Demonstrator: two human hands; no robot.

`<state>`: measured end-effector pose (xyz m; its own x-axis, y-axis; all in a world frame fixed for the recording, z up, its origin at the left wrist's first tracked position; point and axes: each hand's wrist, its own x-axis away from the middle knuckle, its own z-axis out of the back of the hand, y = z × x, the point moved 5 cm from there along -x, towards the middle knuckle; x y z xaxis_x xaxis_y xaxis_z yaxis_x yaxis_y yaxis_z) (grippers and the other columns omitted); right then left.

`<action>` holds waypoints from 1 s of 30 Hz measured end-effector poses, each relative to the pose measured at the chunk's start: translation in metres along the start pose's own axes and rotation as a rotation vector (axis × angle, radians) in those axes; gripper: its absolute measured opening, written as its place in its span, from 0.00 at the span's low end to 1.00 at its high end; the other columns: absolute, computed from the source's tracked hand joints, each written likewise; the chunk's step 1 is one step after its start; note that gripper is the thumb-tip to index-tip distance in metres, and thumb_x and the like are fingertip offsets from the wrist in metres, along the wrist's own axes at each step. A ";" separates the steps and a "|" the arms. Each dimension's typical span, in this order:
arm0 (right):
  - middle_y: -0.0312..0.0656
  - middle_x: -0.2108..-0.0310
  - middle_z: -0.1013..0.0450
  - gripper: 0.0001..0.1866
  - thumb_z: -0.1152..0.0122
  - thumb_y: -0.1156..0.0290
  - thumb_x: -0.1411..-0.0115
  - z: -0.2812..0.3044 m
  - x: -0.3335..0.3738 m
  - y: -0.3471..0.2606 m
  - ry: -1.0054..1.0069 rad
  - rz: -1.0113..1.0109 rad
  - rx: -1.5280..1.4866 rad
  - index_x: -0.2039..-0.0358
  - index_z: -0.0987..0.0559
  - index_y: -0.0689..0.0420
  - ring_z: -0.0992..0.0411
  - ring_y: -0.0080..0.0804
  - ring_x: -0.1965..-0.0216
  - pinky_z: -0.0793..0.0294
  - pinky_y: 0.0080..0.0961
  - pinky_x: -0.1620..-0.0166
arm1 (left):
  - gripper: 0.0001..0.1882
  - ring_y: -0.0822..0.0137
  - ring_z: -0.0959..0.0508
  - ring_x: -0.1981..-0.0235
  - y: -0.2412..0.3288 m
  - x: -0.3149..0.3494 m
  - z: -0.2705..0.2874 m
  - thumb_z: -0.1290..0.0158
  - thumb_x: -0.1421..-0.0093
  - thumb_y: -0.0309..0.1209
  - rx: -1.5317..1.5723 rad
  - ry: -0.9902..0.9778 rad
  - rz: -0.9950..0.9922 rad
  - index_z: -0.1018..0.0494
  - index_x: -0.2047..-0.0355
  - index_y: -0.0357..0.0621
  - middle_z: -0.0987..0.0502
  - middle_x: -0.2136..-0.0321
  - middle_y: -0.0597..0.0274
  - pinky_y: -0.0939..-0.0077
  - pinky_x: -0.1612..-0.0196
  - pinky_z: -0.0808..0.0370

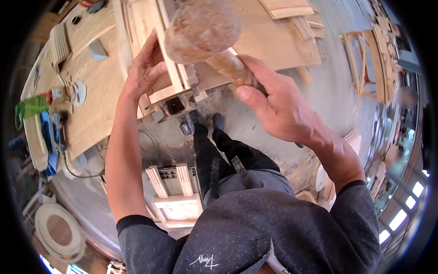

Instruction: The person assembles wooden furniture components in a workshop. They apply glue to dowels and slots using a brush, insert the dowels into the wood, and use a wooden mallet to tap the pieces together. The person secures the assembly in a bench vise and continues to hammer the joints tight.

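A large, worn mallet [204, 31] with a blurred, rounded head is raised above the bench. My right hand [278, 102] is wrapped round its handle, fingers closed. Below and left of the mallet head, a pale wooden frame [169, 68] of long grooved strips lies at the bench edge. My left hand [145, 73] rests against this frame, with thumb and index finger stretched apart; its other fingers are partly hidden. Under the frame's near end sits a dark metal clamp [174, 107]. The mallet head covers part of the frame behind it.
The plywood workbench [98, 109] carries a power tool [58, 130], a green bottle [31, 109] and a small grey block [96, 50]. Boards [287, 7] lie at its far right. Wooden frames [365, 64] stand to the right; another framed panel [177, 208] is low beside me.
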<state>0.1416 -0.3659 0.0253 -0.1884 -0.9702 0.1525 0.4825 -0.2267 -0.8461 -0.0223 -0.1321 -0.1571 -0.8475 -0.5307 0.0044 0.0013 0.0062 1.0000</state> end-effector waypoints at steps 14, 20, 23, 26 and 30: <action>0.59 0.62 0.23 0.22 0.42 0.63 0.30 -0.014 -0.006 0.003 -0.093 0.091 0.059 0.42 0.31 0.63 0.25 0.62 0.57 0.27 0.52 0.56 | 0.35 0.58 0.23 0.41 -0.012 0.011 0.014 0.36 0.36 0.38 0.159 0.247 0.308 0.35 0.32 0.43 0.26 0.38 0.57 0.61 0.42 0.19; 0.60 0.60 0.24 0.19 0.44 0.63 0.29 -0.021 -0.016 -0.005 -0.302 -0.057 0.222 0.44 0.31 0.62 0.25 0.62 0.57 0.27 0.53 0.55 | 0.38 0.62 0.24 0.40 0.013 -0.002 -0.009 0.34 0.37 0.40 0.498 -0.040 0.029 0.35 0.30 0.48 0.27 0.37 0.57 0.69 0.36 0.25; 0.59 0.61 0.23 0.18 0.44 0.65 0.29 -0.017 -0.013 -0.016 -0.215 0.005 0.209 0.45 0.31 0.61 0.24 0.61 0.59 0.26 0.53 0.56 | 0.40 0.65 0.26 0.38 0.013 0.006 -0.004 0.33 0.38 0.38 0.253 0.114 0.009 0.37 0.28 0.48 0.29 0.35 0.57 0.70 0.35 0.27; 0.59 0.61 0.23 0.20 0.44 0.67 0.30 -0.018 -0.009 -0.029 -0.198 0.195 0.216 0.41 0.32 0.62 0.24 0.62 0.61 0.25 0.51 0.58 | 0.48 0.63 0.31 0.33 0.006 0.010 -0.005 0.30 0.43 0.30 0.910 0.099 0.130 0.42 0.26 0.48 0.34 0.31 0.55 0.70 0.32 0.31; 0.58 0.63 0.23 0.27 0.44 0.67 0.30 -0.017 -0.013 -0.024 -0.245 0.105 0.419 0.34 0.35 0.60 0.23 0.62 0.62 0.24 0.49 0.59 | 0.62 0.60 0.37 0.29 0.007 0.006 0.002 0.26 0.57 0.49 0.131 0.118 0.052 0.46 0.24 0.51 0.35 0.30 0.57 0.66 0.27 0.37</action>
<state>0.1183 -0.3466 0.0351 0.0625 -0.9698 0.2356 0.8000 -0.0924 -0.5928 -0.0286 -0.1340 -0.1497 -0.7797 -0.6229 0.0647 -0.0319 0.1427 0.9893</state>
